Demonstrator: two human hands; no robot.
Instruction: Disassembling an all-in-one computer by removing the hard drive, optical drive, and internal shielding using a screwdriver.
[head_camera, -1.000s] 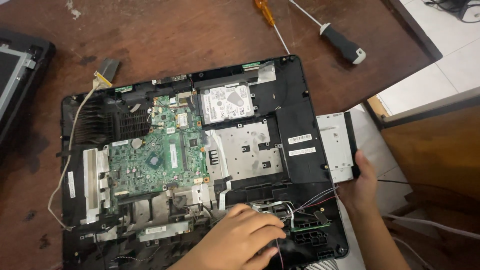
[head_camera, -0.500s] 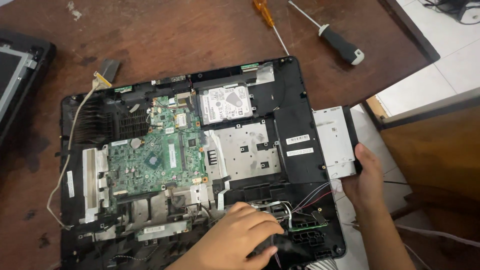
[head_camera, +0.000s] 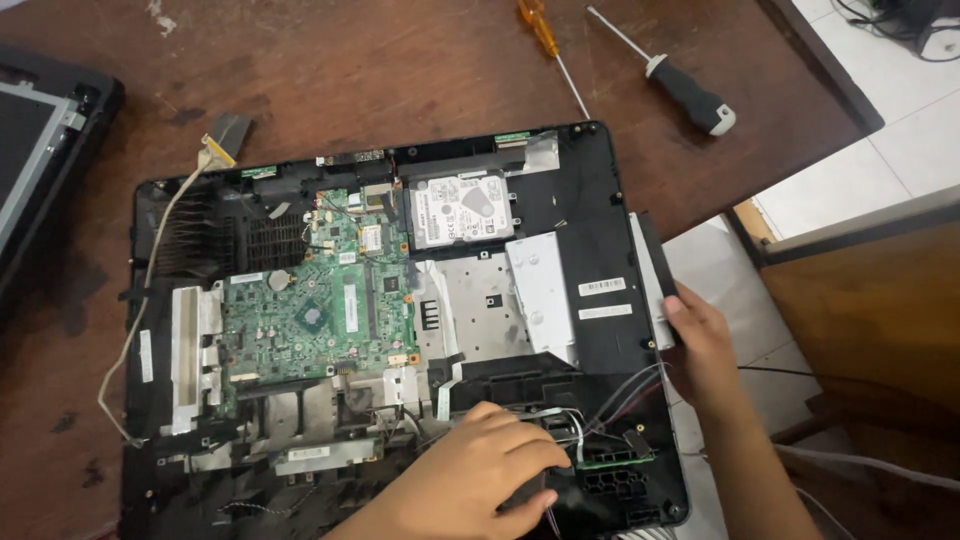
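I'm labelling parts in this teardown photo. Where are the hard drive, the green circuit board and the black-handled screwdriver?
hard drive (head_camera: 462, 210): head view, middle of its top label.
green circuit board (head_camera: 315, 315): head view, near its central chip.
black-handled screwdriver (head_camera: 690, 97): head view, on the handle.

A worn brown wooden table (head_camera: 380, 80) is carrying an opened black computer chassis (head_camera: 590, 210), two screwdrivers (head_camera: 690, 95), and another dark device (head_camera: 40, 150) lying at its left edge.
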